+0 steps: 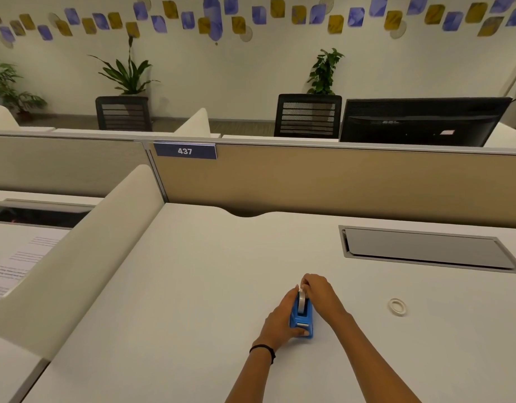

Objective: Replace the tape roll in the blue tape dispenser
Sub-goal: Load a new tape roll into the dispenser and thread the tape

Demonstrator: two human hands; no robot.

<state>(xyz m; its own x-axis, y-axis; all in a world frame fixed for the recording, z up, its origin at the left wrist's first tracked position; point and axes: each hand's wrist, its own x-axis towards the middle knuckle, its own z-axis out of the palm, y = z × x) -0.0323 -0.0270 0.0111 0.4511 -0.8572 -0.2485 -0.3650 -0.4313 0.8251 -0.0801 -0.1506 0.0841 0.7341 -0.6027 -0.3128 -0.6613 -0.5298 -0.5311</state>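
Observation:
A blue tape dispenser stands on the white desk, its cutter end toward me. A clear tape roll sits upright in its slot. My left hand wraps the dispenser's left side, thumb at the front corner. My right hand pinches the top of the roll from the far right side. A second ring, thin and whitish, looking like a nearly bare tape core, lies flat on the desk to the right, apart from both hands.
A grey cable hatch is set into the desk at the back right. A cream divider borders the left, a tan partition the back. Printed papers lie on the neighbouring desk.

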